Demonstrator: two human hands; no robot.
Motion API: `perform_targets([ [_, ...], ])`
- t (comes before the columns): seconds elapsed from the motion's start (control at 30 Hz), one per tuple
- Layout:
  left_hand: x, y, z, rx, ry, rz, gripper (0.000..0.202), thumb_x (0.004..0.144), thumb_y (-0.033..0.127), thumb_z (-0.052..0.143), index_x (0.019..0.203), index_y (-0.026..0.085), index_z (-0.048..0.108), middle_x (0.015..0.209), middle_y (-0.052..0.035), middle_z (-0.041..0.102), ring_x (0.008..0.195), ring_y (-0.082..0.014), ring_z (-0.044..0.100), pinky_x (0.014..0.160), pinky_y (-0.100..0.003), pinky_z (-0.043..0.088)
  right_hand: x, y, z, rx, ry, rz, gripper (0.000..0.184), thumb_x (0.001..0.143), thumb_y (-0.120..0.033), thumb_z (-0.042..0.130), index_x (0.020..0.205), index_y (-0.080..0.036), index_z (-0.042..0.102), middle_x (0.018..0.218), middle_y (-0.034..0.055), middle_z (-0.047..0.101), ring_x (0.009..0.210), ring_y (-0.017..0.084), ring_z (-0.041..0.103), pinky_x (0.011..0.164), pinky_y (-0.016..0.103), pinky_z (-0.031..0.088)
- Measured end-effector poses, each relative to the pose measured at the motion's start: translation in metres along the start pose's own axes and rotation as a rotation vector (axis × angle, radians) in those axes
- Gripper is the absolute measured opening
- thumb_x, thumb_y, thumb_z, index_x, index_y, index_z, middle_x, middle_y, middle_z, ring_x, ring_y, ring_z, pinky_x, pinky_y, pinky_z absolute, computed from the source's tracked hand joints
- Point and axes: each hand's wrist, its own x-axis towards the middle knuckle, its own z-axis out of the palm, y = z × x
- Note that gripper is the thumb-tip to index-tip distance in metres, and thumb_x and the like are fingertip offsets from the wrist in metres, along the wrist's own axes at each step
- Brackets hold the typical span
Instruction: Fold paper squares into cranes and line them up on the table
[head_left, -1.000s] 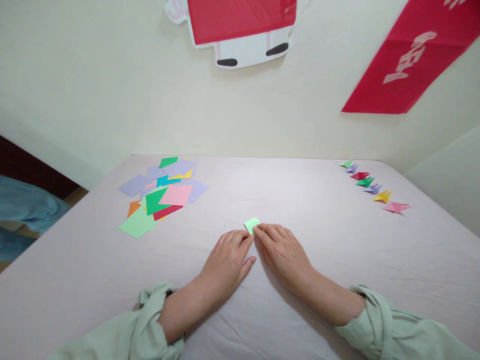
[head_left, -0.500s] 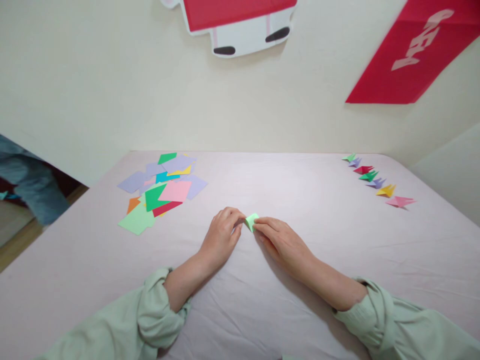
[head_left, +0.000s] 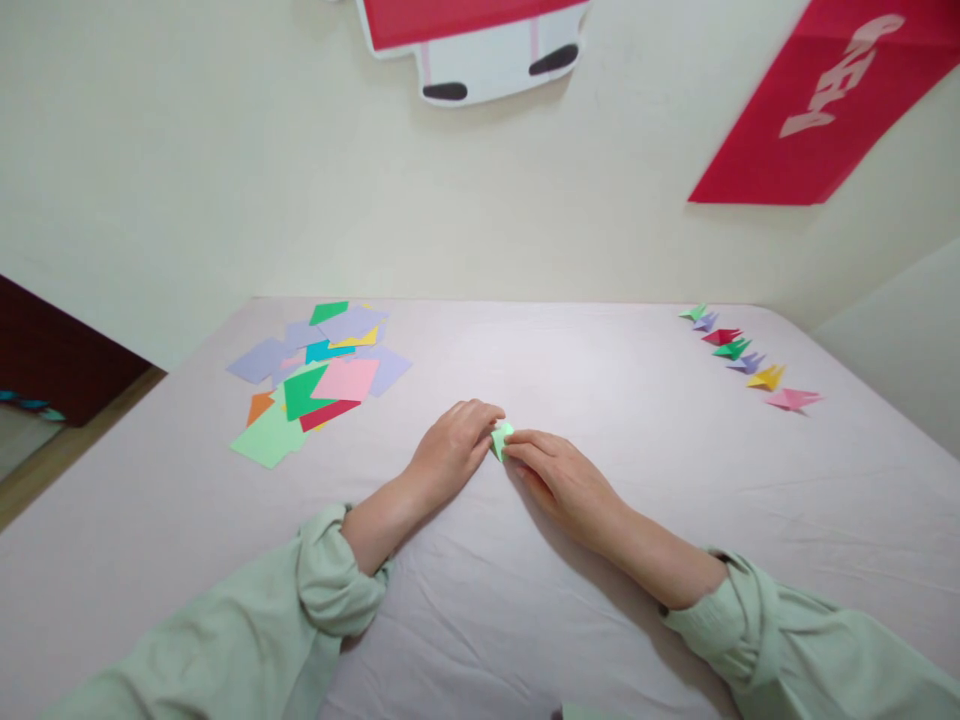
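Observation:
A small folded piece of light green paper lies on the table between my two hands. My right hand pinches its right side with thumb and fingertips, the other fingers curled beneath. From the left, my left hand reaches over the paper's left and far edge, its fingers bent and closed against it. The fingertips cover part of the paper, so its folds show only in part.
Loose coloured paper squares overlap in a pile at the table's left. Several folded paper figures form a row at the right. The pale cloth-covered table meets a wall with a red banner.
My left hand has moved slightly right and farther over the green paper. My right hand has barely moved. At the far left, a blue-clad person's leg has gone from view.

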Motion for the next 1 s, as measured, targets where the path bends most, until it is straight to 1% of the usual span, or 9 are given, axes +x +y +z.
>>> perform_targets([
  [0.1,-0.002,0.001,-0.003,0.082,-0.070,0.062,0.013,0.089,0.011,0.052,0.092,0.021,0.059,0.101,-0.0048,0.062,0.098,-0.0198,0.055,0.086,-0.033,0.047,0.000,0.001,-0.001,-0.010,0.004,0.002,0.029,0.092,-0.008,0.048,0.116,-0.018,0.063,0.119,0.0095,0.065,0.110,0.022,0.060,0.097,0.041,0.049],
  [0.17,-0.007,0.003,-0.005,0.156,-0.079,0.087,0.010,0.091,0.014,0.053,0.089,0.020,0.060,0.103,-0.0055,0.062,0.099,-0.0203,0.055,0.085,-0.033,0.047,-0.001,0.001,-0.002,-0.029,0.011,0.011,0.030,0.092,-0.008,0.049,0.116,-0.018,0.063,0.119,0.0094,0.066,0.109,0.022,0.060,0.096,0.041,0.049],
  [0.27,-0.018,0.009,-0.005,0.250,-0.092,0.146,0.010,0.094,0.018,0.051,0.095,0.020,0.061,0.107,-0.0063,0.063,0.100,-0.0213,0.056,0.086,-0.035,0.047,-0.004,0.001,-0.002,-0.065,0.008,0.018,0.029,0.092,-0.009,0.051,0.115,-0.018,0.065,0.117,0.0093,0.067,0.107,0.022,0.061,0.094,0.041,0.050],
  [0.33,-0.025,0.012,-0.005,0.245,-0.127,0.171,0.011,0.094,0.018,0.050,0.097,0.019,0.061,0.105,-0.0061,0.064,0.098,-0.0212,0.057,0.088,-0.036,0.046,-0.006,-0.001,-0.002,-0.083,0.003,0.003,0.028,0.093,-0.010,0.051,0.115,-0.019,0.066,0.117,0.0095,0.067,0.107,0.022,0.061,0.093,0.041,0.050],
  [0.43,-0.030,0.010,-0.007,0.101,-0.142,0.108,0.010,0.094,0.017,0.051,0.095,0.019,0.061,0.101,-0.0050,0.064,0.096,-0.0194,0.057,0.087,-0.034,0.046,-0.008,-0.003,-0.002,-0.089,-0.015,-0.024,0.030,0.092,-0.009,0.052,0.117,-0.019,0.066,0.117,0.0100,0.067,0.107,0.023,0.061,0.092,0.041,0.050],
  [0.53,-0.028,0.005,-0.009,-0.067,-0.113,0.036,0.009,0.092,0.016,0.055,0.092,0.020,0.062,0.098,-0.0035,0.063,0.096,-0.0176,0.056,0.086,-0.031,0.046,-0.008,-0.004,-0.003,-0.077,-0.032,-0.030,0.030,0.093,-0.010,0.052,0.117,-0.018,0.067,0.115,0.0101,0.068,0.105,0.023,0.061,0.090,0.041,0.051],
  [0.63,-0.024,0.002,-0.010,-0.153,-0.097,-0.003,0.007,0.090,0.017,0.058,0.087,0.021,0.063,0.095,-0.0026,0.061,0.095,-0.0171,0.055,0.085,-0.031,0.044,-0.007,-0.003,-0.003,-0.067,-0.030,-0.029,0.028,0.093,-0.010,0.053,0.114,-0.018,0.068,0.111,0.0097,0.069,0.103,0.022,0.062,0.089,0.041,0.052],
  [0.8,-0.023,0.006,-0.008,-0.195,-0.066,-0.072,0.007,0.088,0.017,0.060,0.081,0.019,0.062,0.090,-0.0025,0.060,0.091,-0.0174,0.054,0.082,-0.031,0.043,-0.007,-0.001,-0.004,-0.060,-0.023,-0.058,0.027,0.091,-0.008,0.053,0.111,-0.018,0.069,0.110,0.0100,0.069,0.101,0.022,0.063,0.089,0.040,0.052],
  [1.0,-0.021,0.014,0.000,-0.091,-0.016,-0.158,0.009,0.085,0.014,0.058,0.078,0.019,0.057,0.087,-0.0031,0.057,0.087,-0.0188,0.052,0.079,-0.033,0.042,-0.007,0.000,-0.005,-0.064,-0.016,-0.077,0.027,0.090,-0.006,0.052,0.106,-0.016,0.070,0.108,0.0097,0.071,0.099,0.022,0.064,0.088,0.039,0.053],
])
